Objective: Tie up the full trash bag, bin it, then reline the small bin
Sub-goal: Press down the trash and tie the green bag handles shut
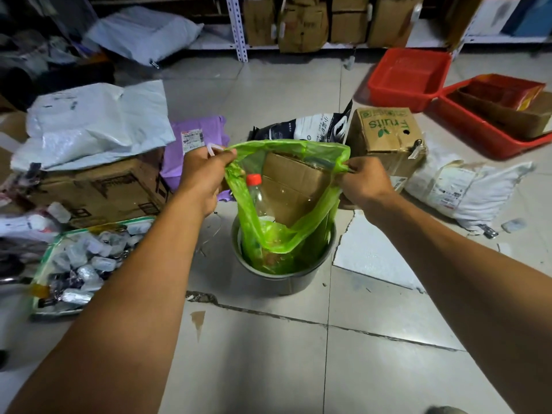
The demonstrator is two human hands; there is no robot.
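Note:
A translucent green trash bag (283,237) stands in a small grey round bin (286,279) on the tiled floor at the centre. Its mouth is pulled up and held wide. My left hand (203,174) grips the bag's left rim, and my right hand (364,180) pinches the right rim. Inside the bag I see a clear plastic bottle with a red cap (257,189) and a folded cardboard box (295,186). The bag's lower part sits inside the bin, hidden by its wall.
Parcels crowd the floor: a large cardboard box (98,192) and white mailers (95,121) at left, a clear pouch of small items (80,261), a "fruits" carton (388,132), red plastic trays (412,76) at right, and a white foam sheet (373,255) beside the bin.

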